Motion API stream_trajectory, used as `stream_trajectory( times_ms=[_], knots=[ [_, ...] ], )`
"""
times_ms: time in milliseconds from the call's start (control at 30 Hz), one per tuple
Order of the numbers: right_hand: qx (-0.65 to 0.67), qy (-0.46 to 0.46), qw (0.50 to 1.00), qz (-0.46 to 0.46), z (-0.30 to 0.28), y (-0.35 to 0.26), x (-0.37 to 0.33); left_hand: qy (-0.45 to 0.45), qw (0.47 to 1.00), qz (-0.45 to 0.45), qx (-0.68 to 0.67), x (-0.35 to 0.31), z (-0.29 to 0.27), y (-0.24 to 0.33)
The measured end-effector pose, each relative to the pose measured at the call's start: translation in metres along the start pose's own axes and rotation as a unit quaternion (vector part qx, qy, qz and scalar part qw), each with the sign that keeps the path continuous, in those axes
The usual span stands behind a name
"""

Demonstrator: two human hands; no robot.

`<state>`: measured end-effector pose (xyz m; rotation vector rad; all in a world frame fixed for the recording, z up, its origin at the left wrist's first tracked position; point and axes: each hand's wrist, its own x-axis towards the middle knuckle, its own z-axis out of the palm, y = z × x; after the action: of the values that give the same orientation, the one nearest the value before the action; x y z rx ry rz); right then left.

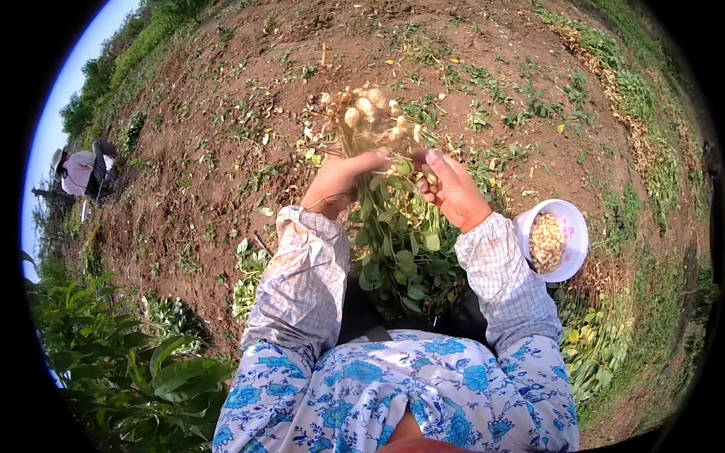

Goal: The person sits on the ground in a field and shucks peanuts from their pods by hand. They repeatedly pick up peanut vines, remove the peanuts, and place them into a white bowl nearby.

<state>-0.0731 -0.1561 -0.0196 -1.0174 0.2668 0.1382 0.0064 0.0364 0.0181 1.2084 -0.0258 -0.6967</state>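
Note:
My left hand is closed around the stems of an uprooted peanut plant, turned roots away from me. Its leaves hang back toward my lap, and a cluster of pale peanut pods sticks out beyond my fingers. Just right of the stems, my right hand has its thumb and fingers curled together beside the plant. A tan peanut pod shows between those fingers; whether more are hidden in the palm I cannot tell. The root end is slightly blurred.
By my right forearm stands a white bucket partly filled with picked peanuts. Pulled peanut plants lie in a row along the right. Another person sits low at the far left. Leafy green growth rises at the near left.

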Motion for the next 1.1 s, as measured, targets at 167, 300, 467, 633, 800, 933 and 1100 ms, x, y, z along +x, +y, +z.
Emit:
stream_trajectory(
  times_ms=[167,300,467,633,800,933,1100],
  knots=[
    [-0.048,-0.013,0.998,-0.048,-0.004,0.007,0.006,-0.057,0.996,0.057,0.032,0.008,0.007,-0.007],
    [-0.110,0.000,0.991,-0.077,-0.003,-0.002,0.011,-0.064,0.995,0.040,0.062,0.013,0.003,-0.015],
    [-0.181,-0.019,0.980,-0.080,-0.010,0.002,0.009,-0.026,0.998,0.032,0.036,0.018,0.008,-0.014],
    [-0.315,-0.080,0.939,-0.115,0.007,-0.002,-0.008,0.073,0.994,0.076,0.019,0.027,0.009,-0.014],
    [-0.237,-0.130,0.962,-0.040,0.015,-0.009,-0.029,0.090,0.991,0.100,0.025,0.030,0.018,-0.015],
    [-0.217,-0.086,0.972,-0.036,0.000,-0.016,-0.030,0.087,0.988,0.128,0.016,0.033,0.017,-0.017],
    [-0.431,-0.054,0.876,-0.212,0.026,0.006,-0.039,0.086,0.981,0.173,0.033,0.037,0.014,-0.024]
  ],
)
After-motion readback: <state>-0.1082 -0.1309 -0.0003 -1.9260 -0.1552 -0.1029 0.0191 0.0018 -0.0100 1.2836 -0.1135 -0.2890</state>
